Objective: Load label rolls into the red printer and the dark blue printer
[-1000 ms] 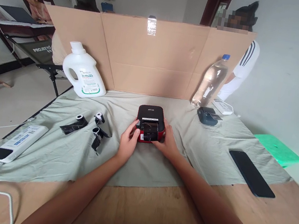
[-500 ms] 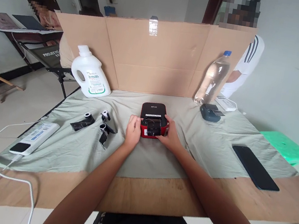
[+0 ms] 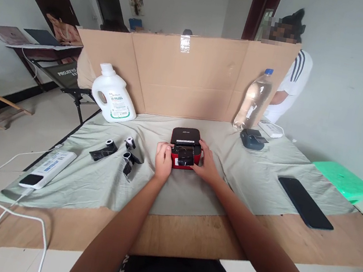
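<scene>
Left hand (image 3: 163, 163) had shifted: its thumb lay over the front of the red-and-black printer (image 3: 185, 146) one second earlier; at this frame we had it drawn up, fingers bunched against the left side. Our right hand (image 3: 210, 167) kept its thumb low at the front corner, fingers along the right side. Hands apart, printer clasped between. We had it mid-table on the grey-green cloth (image 3: 199, 197), front and dark strip (image 3: 187, 157) facing us, long axis seemingly running away from us. Our camera view had also shifted; three rolls (image 3: 129, 143) left, phone (image 3: 305, 203) right, both where they were.
</scene>
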Available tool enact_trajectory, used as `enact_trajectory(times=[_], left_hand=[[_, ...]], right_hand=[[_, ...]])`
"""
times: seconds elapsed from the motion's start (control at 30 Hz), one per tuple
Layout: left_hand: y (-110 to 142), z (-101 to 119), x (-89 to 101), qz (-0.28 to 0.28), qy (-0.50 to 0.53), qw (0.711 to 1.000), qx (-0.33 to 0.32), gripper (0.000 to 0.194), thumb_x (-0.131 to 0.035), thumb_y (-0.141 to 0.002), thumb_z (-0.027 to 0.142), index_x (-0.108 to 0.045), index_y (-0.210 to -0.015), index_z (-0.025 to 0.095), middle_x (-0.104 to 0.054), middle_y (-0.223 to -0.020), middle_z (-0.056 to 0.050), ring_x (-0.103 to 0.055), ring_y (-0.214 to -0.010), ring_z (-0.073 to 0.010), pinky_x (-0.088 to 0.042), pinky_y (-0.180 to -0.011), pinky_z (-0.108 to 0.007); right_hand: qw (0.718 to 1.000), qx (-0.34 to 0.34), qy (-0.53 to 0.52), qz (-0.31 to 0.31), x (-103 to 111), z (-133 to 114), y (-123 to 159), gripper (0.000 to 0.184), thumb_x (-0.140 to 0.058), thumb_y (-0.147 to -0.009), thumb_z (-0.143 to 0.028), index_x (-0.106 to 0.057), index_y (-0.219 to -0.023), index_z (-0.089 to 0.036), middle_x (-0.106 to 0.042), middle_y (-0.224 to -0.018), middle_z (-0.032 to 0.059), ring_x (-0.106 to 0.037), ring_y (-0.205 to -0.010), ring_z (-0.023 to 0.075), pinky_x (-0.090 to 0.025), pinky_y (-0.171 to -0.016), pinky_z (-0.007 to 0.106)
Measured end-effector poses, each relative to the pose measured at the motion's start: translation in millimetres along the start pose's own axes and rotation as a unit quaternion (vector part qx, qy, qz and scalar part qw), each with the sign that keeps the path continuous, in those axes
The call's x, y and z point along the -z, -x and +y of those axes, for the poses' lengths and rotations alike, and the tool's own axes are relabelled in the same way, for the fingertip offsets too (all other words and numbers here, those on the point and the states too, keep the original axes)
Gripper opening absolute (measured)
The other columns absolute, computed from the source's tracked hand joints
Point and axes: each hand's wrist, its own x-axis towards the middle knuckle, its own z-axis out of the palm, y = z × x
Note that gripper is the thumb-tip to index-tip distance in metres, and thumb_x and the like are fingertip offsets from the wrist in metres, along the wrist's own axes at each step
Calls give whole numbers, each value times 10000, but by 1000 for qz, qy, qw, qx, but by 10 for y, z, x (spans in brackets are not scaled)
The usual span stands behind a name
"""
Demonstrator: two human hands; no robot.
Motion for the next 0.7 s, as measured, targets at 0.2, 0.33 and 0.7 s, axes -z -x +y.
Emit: enact_trajectory(times=[0.2,0.33,0.7], left_hand=[[-20,24,2,-2,3,1000,8,355,-373,-1039,382,-666,-950,204,-620,-1037,-79,-597,-1047,-198,-469,-969,-333],[-26,41,8,-5,21,1000,22,322,-394,-1026,370,-657,-936,207,-652,-1051,-77,-616,-1064,-202,-475,-978,-340],[-9,5,16,-34,64,994,87,313,-408,-1019,396,-654,-974,209,-715,-1167,-83,-654,-1118,-205,-518,-902,-326]], right_hand=[[999,-8,-35,-7,52,-41,36,593,-302,-1045,-415,-238,-1620,-285,-330,-1655,53,-332,-1498,220,-288,-1238,466],[999,-23,-40,13,68,-118,-77,613,-180,-1058,-501,-264,-1620,-272,-365,-1639,53,-339,-1494,214,-273,-1248,464],[978,-170,-118,-12,308,-181,-812,672,-261,-997,-641,-367,-1580,-324,-421,-1607,32,-547,-1305,268,-480,-1061,494]])
